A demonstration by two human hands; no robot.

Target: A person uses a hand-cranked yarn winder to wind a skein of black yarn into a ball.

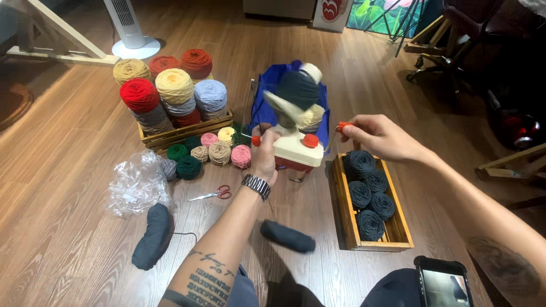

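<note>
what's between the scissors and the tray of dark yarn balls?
Head view: the left hand and wrist with its watch, then the yarn winder. Scissors lie left, wooden tray right.

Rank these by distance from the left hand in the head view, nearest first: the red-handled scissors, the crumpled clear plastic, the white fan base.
1. Red-handled scissors: on the floor just below and left of the left hand.
2. Crumpled clear plastic: farther left, past the small yarn balls.
3. White fan base: far up-left, behind the crate of yarn.
</note>
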